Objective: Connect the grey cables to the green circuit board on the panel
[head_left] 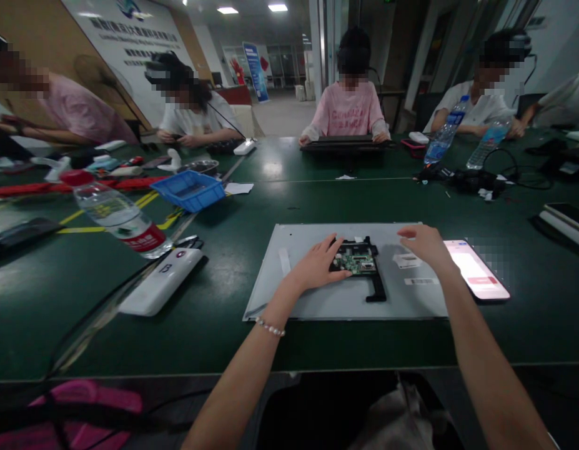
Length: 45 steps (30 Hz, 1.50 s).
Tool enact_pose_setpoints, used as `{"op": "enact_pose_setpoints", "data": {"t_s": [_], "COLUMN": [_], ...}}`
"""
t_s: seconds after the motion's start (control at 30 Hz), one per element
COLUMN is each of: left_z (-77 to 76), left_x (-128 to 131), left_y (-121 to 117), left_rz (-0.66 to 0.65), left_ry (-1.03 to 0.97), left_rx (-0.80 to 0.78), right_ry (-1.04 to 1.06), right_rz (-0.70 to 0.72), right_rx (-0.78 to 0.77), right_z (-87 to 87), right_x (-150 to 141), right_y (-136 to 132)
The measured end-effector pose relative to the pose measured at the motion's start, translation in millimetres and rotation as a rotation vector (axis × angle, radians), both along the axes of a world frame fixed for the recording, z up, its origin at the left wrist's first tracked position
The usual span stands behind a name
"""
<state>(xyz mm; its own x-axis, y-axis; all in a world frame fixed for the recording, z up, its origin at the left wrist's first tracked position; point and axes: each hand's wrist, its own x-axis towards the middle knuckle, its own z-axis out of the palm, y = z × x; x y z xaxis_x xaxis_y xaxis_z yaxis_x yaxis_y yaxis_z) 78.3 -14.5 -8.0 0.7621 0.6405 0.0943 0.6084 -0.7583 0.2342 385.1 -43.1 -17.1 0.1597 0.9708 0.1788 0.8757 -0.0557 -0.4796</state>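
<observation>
"What can't you see of the circuit board (pixel 359 264)?"
"Its left end: the left hand (pixel 317 262) covers it."
"And the grey panel (pixel 312 306) beneath?"
"Its near right corner sits behind the right forearm (pixel 479 340), and its barcode label (pixel 421 282) is too small to read."
"The pink tub (pixel 106 440), below and left of the panel?"
"Cut off by the frame's bottom edge, partly behind a blurred dark band (pixel 106 415)."

B-like mark (pixel 165 269) on white device (pixel 160 286)

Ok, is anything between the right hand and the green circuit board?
Nothing visible blocks the right hand; only grey panel and part of the black frame lie between it and the green circuit board. The left hand is on the opposite side.
</observation>
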Motion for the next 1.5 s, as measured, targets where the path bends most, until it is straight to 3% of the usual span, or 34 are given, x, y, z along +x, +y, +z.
{"op": "enact_pose_setpoints", "data": {"t_s": [0.27, 0.7, 1.03, 1.23, 1.5], "left_z": [-2.4, -1.3, -1.2, -2.4, -4.5], "left_x": [-0.6, -0.2, 0.5, 0.4, 0.8], "left_y": [0.9, 1.0, 1.0, 1.7, 1.8], "left_rz": [0.008, 0.011, 0.007, 0.001, 0.006], "left_ry": [-0.020, 0.003, 0.008, 0.003, 0.001], "left_rx": [-0.007, -0.008, 0.013, 0.017, 0.029], "right_ry": [-0.005, 0.041, 0.304, 0.521, 0.581], "right_rz": [0.083, 0.193, 0.238, 0.280, 0.427], "right_rx": [-0.249, -0.276, -0.330, -0.378, -0.505], "right_z": [-1.1, -1.0, 2.3, 16.6, 21.3], "right_x": [6.4, 0.8, -3.0, -17.7, -24.5], "right_y": [-8.0, -5.4, -4.5, -11.3, -12.3]}}
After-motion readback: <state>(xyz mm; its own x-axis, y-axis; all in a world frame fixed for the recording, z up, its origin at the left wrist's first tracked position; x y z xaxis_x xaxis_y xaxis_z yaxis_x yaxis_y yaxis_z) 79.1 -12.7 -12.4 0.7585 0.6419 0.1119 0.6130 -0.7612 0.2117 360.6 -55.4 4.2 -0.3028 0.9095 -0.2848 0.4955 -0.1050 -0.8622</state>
